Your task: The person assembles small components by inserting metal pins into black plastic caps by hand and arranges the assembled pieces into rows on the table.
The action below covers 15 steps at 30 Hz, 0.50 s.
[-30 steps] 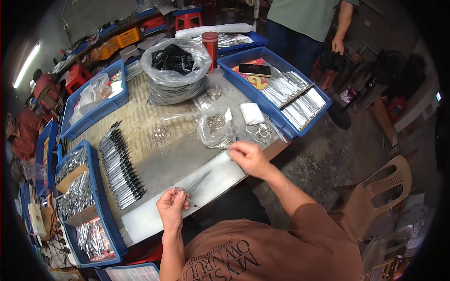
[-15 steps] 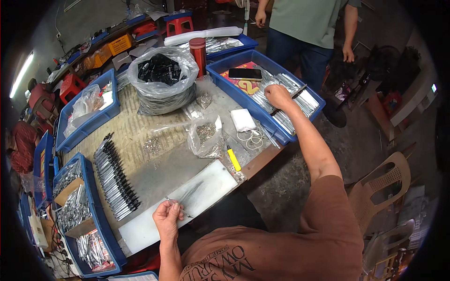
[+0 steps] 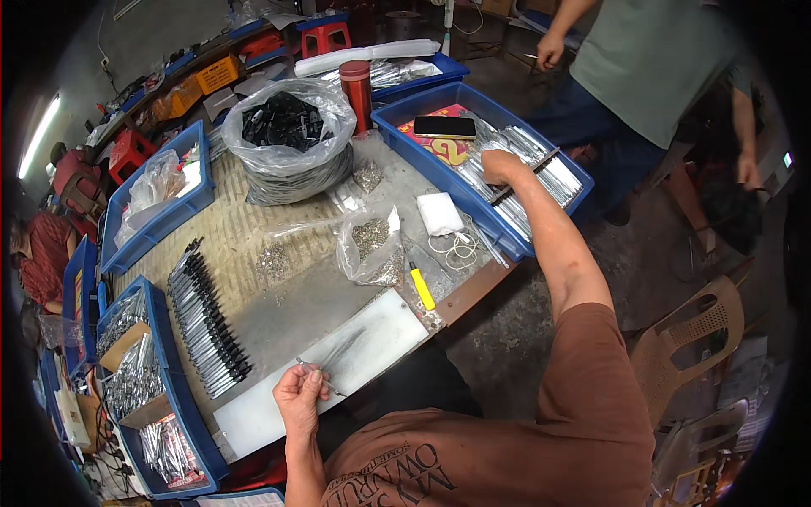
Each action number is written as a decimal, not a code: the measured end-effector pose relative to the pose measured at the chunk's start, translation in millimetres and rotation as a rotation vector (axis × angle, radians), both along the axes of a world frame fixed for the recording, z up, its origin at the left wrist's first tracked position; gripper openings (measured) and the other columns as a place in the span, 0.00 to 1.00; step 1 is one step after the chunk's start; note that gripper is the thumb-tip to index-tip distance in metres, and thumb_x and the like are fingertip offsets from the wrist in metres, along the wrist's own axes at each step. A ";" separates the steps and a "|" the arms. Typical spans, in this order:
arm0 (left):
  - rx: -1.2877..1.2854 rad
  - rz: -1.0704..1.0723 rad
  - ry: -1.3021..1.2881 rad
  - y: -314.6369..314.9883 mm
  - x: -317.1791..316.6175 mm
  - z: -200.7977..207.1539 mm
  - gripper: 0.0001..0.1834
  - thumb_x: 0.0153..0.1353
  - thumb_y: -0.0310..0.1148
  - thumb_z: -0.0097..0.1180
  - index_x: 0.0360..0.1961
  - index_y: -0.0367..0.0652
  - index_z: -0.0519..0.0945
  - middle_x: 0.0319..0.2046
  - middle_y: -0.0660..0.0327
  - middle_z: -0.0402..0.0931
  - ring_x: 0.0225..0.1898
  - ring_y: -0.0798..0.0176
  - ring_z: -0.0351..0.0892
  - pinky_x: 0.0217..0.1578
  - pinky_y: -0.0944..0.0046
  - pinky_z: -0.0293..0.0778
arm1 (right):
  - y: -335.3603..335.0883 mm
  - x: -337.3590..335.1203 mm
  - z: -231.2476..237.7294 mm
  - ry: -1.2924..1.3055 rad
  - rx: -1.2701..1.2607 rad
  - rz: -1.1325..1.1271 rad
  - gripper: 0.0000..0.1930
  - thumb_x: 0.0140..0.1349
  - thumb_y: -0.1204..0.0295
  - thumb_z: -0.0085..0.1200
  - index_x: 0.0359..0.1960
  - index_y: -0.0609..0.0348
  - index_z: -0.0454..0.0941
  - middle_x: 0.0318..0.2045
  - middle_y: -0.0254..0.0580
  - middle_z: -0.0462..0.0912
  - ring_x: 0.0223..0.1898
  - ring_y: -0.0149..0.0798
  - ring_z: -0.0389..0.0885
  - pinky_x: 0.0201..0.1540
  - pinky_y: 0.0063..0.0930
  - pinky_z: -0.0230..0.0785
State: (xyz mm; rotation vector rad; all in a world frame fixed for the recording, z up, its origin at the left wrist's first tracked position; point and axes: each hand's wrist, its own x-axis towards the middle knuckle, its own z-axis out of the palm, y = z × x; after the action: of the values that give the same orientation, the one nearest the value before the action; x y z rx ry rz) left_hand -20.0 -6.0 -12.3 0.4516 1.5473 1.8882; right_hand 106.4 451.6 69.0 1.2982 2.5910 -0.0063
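Observation:
My left hand (image 3: 297, 397) is closed on a thin metal piece (image 3: 321, 373) above the white board (image 3: 338, 367) at the table's near edge. My right hand (image 3: 500, 166) reaches far to the right into a blue tray (image 3: 507, 249) and rests on shiny packaged metal strips (image 3: 541, 173); whether it grips one is hidden. A black phone (image 3: 444, 127) lies in the same tray. A clear bag of small metal parts (image 3: 370, 245) and a yellow-handled tool (image 3: 421, 287) lie between my hands.
A row of black-tipped pieces (image 3: 207, 317) lies left of the board. A big plastic bag of black parts (image 3: 289, 139), a red cup (image 3: 356, 83) and more blue trays (image 3: 156, 203) stand around. Another person (image 3: 642, 68) stands at the far right; a plastic chair (image 3: 697, 338) is nearby.
My right hand went from the white board up to the blue tray on the right and now rests on the packaged strips. My left hand stayed near the board holding the metal piece.

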 end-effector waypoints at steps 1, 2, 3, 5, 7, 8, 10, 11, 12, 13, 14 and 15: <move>0.000 -0.001 0.000 0.1 0.2 -0.1 0.04 0.55 0.25 0.55 0.27 0.36 0.74 0.21 0.60 0.73 0.17 0.73 0.68 0.18 0.75 0.66 | 0.6 1.4 -0.4 0.000 0.000 -0.001 0.15 0.45 0.79 0.45 0.36 0.66 0.77 0.39 0.56 0.78 0.43 0.49 0.77 0.44 0.38 0.70; 0.000 0.000 0.000 0.1 0.2 -0.4 0.04 0.55 0.25 0.55 0.27 0.36 0.74 0.21 0.60 0.73 0.17 0.73 0.68 0.18 0.75 0.66 | 1.8 3.5 -1.3 0.010 -0.006 0.003 0.15 0.44 0.79 0.45 0.37 0.67 0.77 0.39 0.58 0.77 0.43 0.50 0.77 0.44 0.38 0.70; 0.001 0.002 0.000 0.1 0.2 -0.6 0.03 0.55 0.25 0.55 0.27 0.36 0.74 0.21 0.60 0.73 0.17 0.73 0.68 0.18 0.75 0.66 | 3.2 5.3 -2.2 0.020 -0.012 0.008 0.16 0.44 0.79 0.45 0.37 0.67 0.77 0.39 0.59 0.77 0.43 0.51 0.77 0.44 0.38 0.69; 0.002 -0.005 -0.002 0.0 0.1 -0.7 0.03 0.55 0.25 0.55 0.28 0.36 0.74 0.21 0.61 0.73 0.17 0.73 0.68 0.18 0.75 0.66 | 9.7 7.4 -8.9 0.022 -0.021 0.017 0.16 0.44 0.79 0.45 0.37 0.68 0.77 0.39 0.59 0.77 0.43 0.51 0.76 0.45 0.38 0.69; 0.003 -0.010 -0.003 -0.2 -0.2 -0.7 0.03 0.55 0.25 0.55 0.28 0.37 0.74 0.21 0.61 0.73 0.17 0.73 0.68 0.18 0.75 0.65 | 11.6 7.7 -11.7 0.025 -0.030 0.029 0.16 0.44 0.79 0.45 0.37 0.69 0.77 0.38 0.60 0.77 0.43 0.51 0.76 0.45 0.38 0.69; 0.009 -0.011 -0.001 -0.5 -0.4 -0.8 0.03 0.55 0.25 0.55 0.28 0.37 0.75 0.21 0.61 0.73 0.17 0.73 0.68 0.18 0.75 0.65 | 10.6 7.3 -11.9 0.034 -0.030 0.014 0.16 0.44 0.79 0.45 0.36 0.70 0.76 0.38 0.61 0.77 0.43 0.51 0.77 0.45 0.38 0.69; 0.016 -0.011 0.001 -0.9 -0.4 -0.6 0.03 0.55 0.24 0.55 0.28 0.37 0.75 0.21 0.61 0.73 0.17 0.73 0.68 0.18 0.75 0.65 | 7.2 6.7 -9.9 0.043 -0.028 0.001 0.16 0.44 0.79 0.45 0.36 0.71 0.76 0.38 0.61 0.77 0.43 0.52 0.77 0.45 0.37 0.69; 0.017 -0.010 -0.002 -1.0 -0.2 -0.4 0.02 0.55 0.24 0.55 0.28 0.37 0.75 0.21 0.61 0.73 0.17 0.73 0.68 0.18 0.75 0.65 | 4.2 6.7 -6.3 0.044 -0.040 -0.002 0.15 0.43 0.79 0.45 0.35 0.72 0.76 0.37 0.62 0.77 0.42 0.52 0.77 0.44 0.37 0.69; 0.019 -0.009 -0.004 -1.3 -0.1 -0.3 0.02 0.55 0.24 0.55 0.28 0.37 0.74 0.21 0.61 0.73 0.18 0.72 0.68 0.18 0.75 0.65 | 2.4 6.4 -4.2 0.044 -0.051 -0.004 0.15 0.43 0.79 0.45 0.34 0.73 0.76 0.37 0.62 0.77 0.42 0.52 0.77 0.44 0.37 0.69; 0.021 -0.008 -0.004 -1.6 -0.2 -0.8 0.02 0.55 0.24 0.55 0.28 0.37 0.74 0.21 0.61 0.73 0.18 0.72 0.68 0.18 0.75 0.65 | 3.4 6.9 -4.4 0.044 -0.049 -0.004 0.15 0.43 0.79 0.45 0.34 0.73 0.76 0.37 0.62 0.77 0.42 0.52 0.77 0.44 0.37 0.69; 0.022 -0.009 -0.004 -1.8 -0.4 -1.9 0.02 0.55 0.24 0.55 0.28 0.37 0.74 0.21 0.61 0.73 0.18 0.72 0.68 0.18 0.75 0.65 | 5.7 8.2 -6.1 0.057 -0.055 -0.005 0.15 0.42 0.79 0.45 0.33 0.73 0.76 0.36 0.63 0.77 0.41 0.53 0.77 0.43 0.37 0.69; 0.023 -0.011 -0.005 -1.9 -0.6 -2.6 0.02 0.55 0.24 0.55 0.28 0.37 0.74 0.21 0.61 0.73 0.18 0.72 0.68 0.18 0.75 0.65 | 7.7 9.0 -7.6 0.070 -0.060 -0.006 0.15 0.41 0.80 0.45 0.32 0.74 0.76 0.35 0.64 0.77 0.40 0.53 0.78 0.41 0.37 0.69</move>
State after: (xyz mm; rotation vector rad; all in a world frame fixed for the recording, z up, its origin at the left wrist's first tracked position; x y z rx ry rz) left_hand -20.6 -7.9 -14.9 0.4645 1.5184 1.8992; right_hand 115.3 459.4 61.5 1.3075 2.6235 -0.1314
